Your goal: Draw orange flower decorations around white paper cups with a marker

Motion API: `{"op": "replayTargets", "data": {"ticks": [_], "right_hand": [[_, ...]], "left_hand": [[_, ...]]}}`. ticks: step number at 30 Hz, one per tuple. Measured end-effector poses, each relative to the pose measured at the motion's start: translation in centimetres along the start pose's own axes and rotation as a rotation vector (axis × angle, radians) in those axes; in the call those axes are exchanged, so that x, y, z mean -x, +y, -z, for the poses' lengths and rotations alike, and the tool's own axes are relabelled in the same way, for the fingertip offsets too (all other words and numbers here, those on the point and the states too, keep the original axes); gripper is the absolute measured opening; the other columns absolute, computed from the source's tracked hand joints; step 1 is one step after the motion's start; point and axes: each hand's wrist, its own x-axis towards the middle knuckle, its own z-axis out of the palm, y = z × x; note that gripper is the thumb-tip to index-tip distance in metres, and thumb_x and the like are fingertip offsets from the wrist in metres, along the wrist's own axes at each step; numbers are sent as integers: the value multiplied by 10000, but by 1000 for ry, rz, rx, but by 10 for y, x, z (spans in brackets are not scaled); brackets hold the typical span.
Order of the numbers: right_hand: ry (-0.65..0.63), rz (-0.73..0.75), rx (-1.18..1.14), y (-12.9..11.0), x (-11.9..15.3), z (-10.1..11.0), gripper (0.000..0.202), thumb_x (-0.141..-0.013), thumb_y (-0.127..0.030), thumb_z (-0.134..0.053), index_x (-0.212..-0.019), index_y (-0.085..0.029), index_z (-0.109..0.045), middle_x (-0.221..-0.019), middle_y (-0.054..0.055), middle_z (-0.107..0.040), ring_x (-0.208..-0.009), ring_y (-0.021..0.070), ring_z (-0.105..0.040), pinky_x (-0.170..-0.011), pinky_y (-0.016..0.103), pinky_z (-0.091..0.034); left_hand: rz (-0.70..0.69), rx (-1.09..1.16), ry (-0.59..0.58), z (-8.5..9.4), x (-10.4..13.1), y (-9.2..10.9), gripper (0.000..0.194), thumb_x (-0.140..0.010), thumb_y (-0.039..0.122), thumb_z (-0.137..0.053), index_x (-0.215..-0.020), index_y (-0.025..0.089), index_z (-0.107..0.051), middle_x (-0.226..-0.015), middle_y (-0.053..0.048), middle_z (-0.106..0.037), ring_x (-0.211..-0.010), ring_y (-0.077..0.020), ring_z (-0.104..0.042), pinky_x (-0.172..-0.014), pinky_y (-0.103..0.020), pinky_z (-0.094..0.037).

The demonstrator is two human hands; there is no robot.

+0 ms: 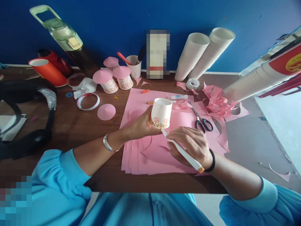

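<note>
My left hand (141,125) is closed around the side of a white paper cup (161,111), held over pink paper sheets (152,153). Orange flowers and yellowish marks run along the cup's lower edge. Between the fingers of my right hand (188,142) is a white marker (185,154) with an orange end; its tip points at the cup's bottom edge, and I cannot tell if it touches. An orange marker cap (145,91) lies on the sheets. Behind to the left, decorated cups (124,82) wear pink paper cones (102,76).
Black scissors (203,124), a glue stick (178,97) and crumpled pink scraps (217,102) lie right of the cup. Stacked white cups (192,56) stand at the back. On the left are a pink cone (106,112), a tape roll (88,102), a bottle (68,40) and black headphones (50,125).
</note>
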Motion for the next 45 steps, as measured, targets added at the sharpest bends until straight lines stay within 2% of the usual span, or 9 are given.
{"op": "replayTargets", "data": {"ticks": [9,16,21,25,32,37,40,45], "right_hand": [[-21,-11,11,0,0,-1,205,-944,-105,-632,-1129,-192,-622,-842,44,-780,-680,180,-751,-610,288,-621],[-49,-64,-22,-1,-1,1,178,-962,-107,-616,-1110,-205,-620,-843,34,-778,-683,168,-753,-616,279,-615],[-50,-71,-28,-1,-1,2,166,-963,-110,-621,-1102,-200,-622,-841,35,-775,-682,168,-749,-621,279,-613],[-41,-53,-2,-1,-1,1,186,-946,-103,-622,-1102,-204,-634,-842,34,-780,-677,176,-748,-610,284,-613],[-14,-12,-10,-1,0,0,210,-952,-92,-618,-1132,-201,-619,-815,29,-768,-682,169,-753,-623,284,-635],[-7,31,9,-2,0,-1,188,-954,-92,-623,-1122,-175,-612,-838,59,-780,-695,177,-764,-636,293,-654],[-12,32,20,-2,-1,-2,186,-962,-95,-615,-1124,-186,-609,-825,50,-776,-685,173,-753,-626,293,-649],[-20,36,36,-1,-1,-2,176,-955,-96,-628,-1113,-175,-612,-847,68,-782,-689,182,-756,-631,298,-646]], "left_hand": [[24,-114,12,0,2,6,809,-728,485,-939,-1344,225,-484,-1354,-133,-636,-1224,-349,-637,-974,-465,-571],[0,-33,13,-5,1,6,762,-712,462,-959,-1280,220,-512,-1250,-114,-668,-1106,-300,-654,-885,-414,-583],[-25,-64,-11,-6,0,15,674,-745,491,-930,-1240,217,-564,-1173,-88,-695,-1088,-294,-658,-905,-428,-580],[-56,-19,-44,-3,-1,11,643,-767,495,-921,-1242,219,-588,-1139,-93,-703,-1157,-323,-654,-934,-439,-579],[-65,18,-18,1,1,-8,783,-777,497,-910,-1411,239,-529,-1442,-163,-625,-1316,-368,-609,-1046,-480,-560],[-94,-86,21,-2,2,-9,756,-797,391,-870,-1435,228,-499,-1411,-159,-624,-1282,-361,-616,-1050,-495,-553],[-93,-115,66,-5,3,-7,747,-790,395,-867,-1409,218,-489,-1434,-170,-601,-1282,-360,-615,-1049,-486,-555],[-66,-117,76,-7,3,-5,712,-791,403,-868,-1359,212,-484,-1447,-173,-596,-1269,-342,-616,-1022,-451,-562]]}}
